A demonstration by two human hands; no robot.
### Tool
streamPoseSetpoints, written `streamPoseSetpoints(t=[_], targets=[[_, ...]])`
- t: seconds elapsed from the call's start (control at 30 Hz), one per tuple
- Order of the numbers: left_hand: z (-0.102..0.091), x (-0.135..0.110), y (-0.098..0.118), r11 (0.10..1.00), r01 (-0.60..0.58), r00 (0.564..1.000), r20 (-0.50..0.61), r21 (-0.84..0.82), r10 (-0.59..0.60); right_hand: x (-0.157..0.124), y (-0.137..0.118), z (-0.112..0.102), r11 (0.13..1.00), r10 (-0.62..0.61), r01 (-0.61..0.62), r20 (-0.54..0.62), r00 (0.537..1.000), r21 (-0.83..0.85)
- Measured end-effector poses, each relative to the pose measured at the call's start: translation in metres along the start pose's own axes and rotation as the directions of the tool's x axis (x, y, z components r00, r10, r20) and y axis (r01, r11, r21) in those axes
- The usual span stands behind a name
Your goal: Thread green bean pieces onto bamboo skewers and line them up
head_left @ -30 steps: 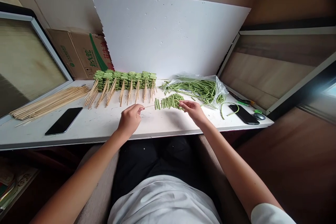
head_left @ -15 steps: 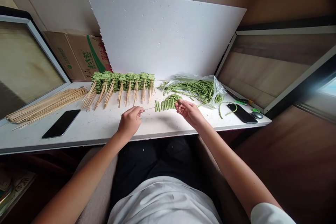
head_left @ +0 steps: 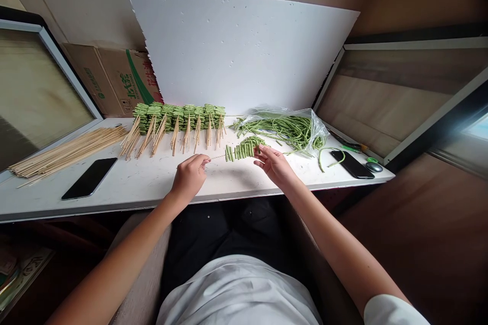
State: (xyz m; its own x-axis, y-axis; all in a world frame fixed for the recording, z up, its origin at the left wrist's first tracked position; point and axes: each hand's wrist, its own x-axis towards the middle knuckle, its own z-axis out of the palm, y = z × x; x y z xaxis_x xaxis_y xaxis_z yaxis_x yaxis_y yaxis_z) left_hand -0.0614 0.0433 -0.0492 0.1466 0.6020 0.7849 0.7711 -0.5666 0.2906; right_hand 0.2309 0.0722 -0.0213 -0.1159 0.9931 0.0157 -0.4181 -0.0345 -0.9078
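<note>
Green bean pieces (head_left: 240, 151) sit on a pale tan skewer (head_left: 217, 156) above the white table (head_left: 152, 183), beside pale tan sticks (head_left: 64, 152), two black phones (head_left: 89, 178), a brown box (head_left: 114, 78) with green print, and a white foam board (head_left: 236, 45).

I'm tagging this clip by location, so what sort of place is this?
Probably a makeshift food-prep spot, at home or behind a small stall: a white table with a row of finished bean skewers, a pile of bare bamboo sticks, and a bag of long beans.
</note>
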Motion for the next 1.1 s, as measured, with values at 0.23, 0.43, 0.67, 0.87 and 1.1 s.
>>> streamPoseSetpoints(t=[0.23, 0.43, 0.67, 0.87, 1.1], targets=[[0.0007, -0.0009, -0.0003, 1.000, 0.004, 1.000, 0.004, 0.022, -0.004, 0.0013, 0.0035, 0.0004, 0.999, -0.032, 0.031, -0.023, 0.999, -0.012], [0.0008, -0.0011, 0.0001, 1.000, -0.017, 1.000, -0.011, 0.015, 0.017, 0.0007, 0.0049, 0.0015, 1.000, -0.025, 0.024, -0.047, 0.999, -0.006], [0.0008, -0.0014, -0.0003, 1.000, -0.003, 1.000, 0.002, 0.026, 0.003, -0.0006, 0.0025, 0.0032, 0.997, -0.066, 0.065, -0.058, 0.996, -0.029], [0.0012, -0.0018, -0.0003, 1.000, -0.011, 1.000, 0.002, 0.021, 0.011, 0.0006, 0.0048, 0.0025, 0.996, -0.083, 0.080, -0.066, 0.994, -0.049], [0.0023, -0.0032, 0.0013, 0.997, -0.062, 0.998, -0.011, 0.052, 0.063, 0.0007, 0.0081, 0.0038, 0.971, -0.211, 0.199, -0.085, 0.974, -0.130]])
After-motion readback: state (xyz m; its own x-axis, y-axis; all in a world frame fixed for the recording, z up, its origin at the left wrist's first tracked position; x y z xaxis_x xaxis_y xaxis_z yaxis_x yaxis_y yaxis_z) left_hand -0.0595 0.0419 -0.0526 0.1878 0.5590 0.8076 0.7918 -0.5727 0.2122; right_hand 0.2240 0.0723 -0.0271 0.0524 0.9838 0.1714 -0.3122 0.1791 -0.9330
